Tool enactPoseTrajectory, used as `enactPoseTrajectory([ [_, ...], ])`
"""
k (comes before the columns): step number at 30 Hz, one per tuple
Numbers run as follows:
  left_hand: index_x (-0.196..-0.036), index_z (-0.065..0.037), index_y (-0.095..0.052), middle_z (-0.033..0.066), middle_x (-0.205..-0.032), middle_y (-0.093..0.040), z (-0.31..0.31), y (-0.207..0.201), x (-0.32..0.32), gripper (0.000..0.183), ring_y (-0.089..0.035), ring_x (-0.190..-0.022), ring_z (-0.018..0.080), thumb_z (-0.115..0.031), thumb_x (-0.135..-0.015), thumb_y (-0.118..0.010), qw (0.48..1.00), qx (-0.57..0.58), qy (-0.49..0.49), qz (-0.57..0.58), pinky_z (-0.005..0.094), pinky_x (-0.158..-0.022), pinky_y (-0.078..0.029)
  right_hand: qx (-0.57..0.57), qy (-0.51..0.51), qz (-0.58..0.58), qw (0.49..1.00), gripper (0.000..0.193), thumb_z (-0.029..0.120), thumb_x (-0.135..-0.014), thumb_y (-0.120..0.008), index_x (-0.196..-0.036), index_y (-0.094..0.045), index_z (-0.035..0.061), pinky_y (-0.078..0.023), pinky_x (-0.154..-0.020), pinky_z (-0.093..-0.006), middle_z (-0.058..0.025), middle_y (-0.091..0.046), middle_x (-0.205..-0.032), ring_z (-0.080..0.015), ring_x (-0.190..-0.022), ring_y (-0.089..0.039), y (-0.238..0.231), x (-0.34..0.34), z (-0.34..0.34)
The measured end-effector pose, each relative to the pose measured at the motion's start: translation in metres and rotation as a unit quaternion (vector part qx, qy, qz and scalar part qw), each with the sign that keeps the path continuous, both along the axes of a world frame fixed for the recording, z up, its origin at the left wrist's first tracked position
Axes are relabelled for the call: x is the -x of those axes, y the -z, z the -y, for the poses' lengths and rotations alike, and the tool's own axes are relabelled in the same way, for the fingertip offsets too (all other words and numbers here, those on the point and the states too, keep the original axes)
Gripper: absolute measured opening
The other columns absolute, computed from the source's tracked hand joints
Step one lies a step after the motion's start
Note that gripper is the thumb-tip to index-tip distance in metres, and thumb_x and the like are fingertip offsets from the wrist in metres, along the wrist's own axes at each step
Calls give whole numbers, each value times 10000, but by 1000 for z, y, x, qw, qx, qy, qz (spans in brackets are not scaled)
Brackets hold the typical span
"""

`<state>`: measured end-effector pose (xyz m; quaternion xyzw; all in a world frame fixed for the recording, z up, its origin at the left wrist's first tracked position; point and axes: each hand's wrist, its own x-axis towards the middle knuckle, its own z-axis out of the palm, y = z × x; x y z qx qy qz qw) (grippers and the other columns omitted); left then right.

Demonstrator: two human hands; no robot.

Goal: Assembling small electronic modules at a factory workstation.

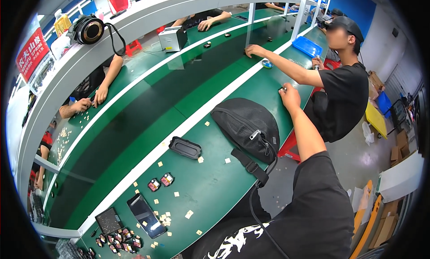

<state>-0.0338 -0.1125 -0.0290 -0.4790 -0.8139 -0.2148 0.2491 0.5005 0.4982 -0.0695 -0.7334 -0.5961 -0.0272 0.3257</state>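
A person's right hand [291,98] reaches across the green surface [204,183], fingers curled closed around a small dark piece [283,89]; the left hand is out of view, so its state cannot be told. The piece sits at the fingertips, beyond a black bag [242,124], mostly hidden and too small to identify. It looks light and stiff, perhaps fragile, and is probably best pinched by its sides.

The near edge of the surface runs just beside the wrist, so a dropped piece could fall off. On the left, a stretch of green leads to a white strip [230,89] and the dark belt past it. The bag and its trailing cord [251,205] limit room toward the body. Farther along, a co-worker's hand [256,51] reaches over the belt, near a blue tray [309,47]. Nearer lie a black case [186,148] and a phone [147,215].
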Motion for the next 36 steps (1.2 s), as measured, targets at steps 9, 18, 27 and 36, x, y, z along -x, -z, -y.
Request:
enactPoseTrajectory([
  [9, -1266, 84, -636, 250, -1259, -665, -133, -10, -68, 365, -666, -1155, 341, -146, -982, -658, 773, 12, 349, 530, 422, -1039, -504, -43, -390, -276, 877, 224, -14, -781, -834, -916, -656, 1, -526, -941, -319, -132, -704, -1144, -194, -1098, -669, -117, 113, 204],
  [18, -1500, 30, -369, 219, -1308, -619, -226, -29, -136, 544, -685, -1128, 298, -96, -1019, -589, 218, -46, 297, 928, 341, -930, -591, 82, -513, -323, 791, 238, 92, -873, -797, -1063, -662, 40, -471, -616, -211, -121, -671, -1250, -66, -724, -577, -109, 187, 306],
  [27, -1293, 0, -464, 123, -1130, -672, -198, -5, -93, 322, -576, -788, 101, 47, -992, -570, 661, 7, 292, 691, 230, -699, -493, 406, -167, -280, 854, 365, 315, -989, -693, -776, -687, 19, -429, -557, -289, -27, -594, -621, -84, -588, -494, 17, 73, 439],
  [36, -1427, 22, -510, 78, -1064, -662, -186, -21, -78, 439, -584, -809, 76, 37, -994, -580, 607, -5, 263, 750, 224, -681, -486, 248, -624, -295, 680, 194, 21, -961, -664, -1150, -650, -21, -534, -688, -286, -119, -696, -946, -193, -799, -698, -52, 224, 365],
])
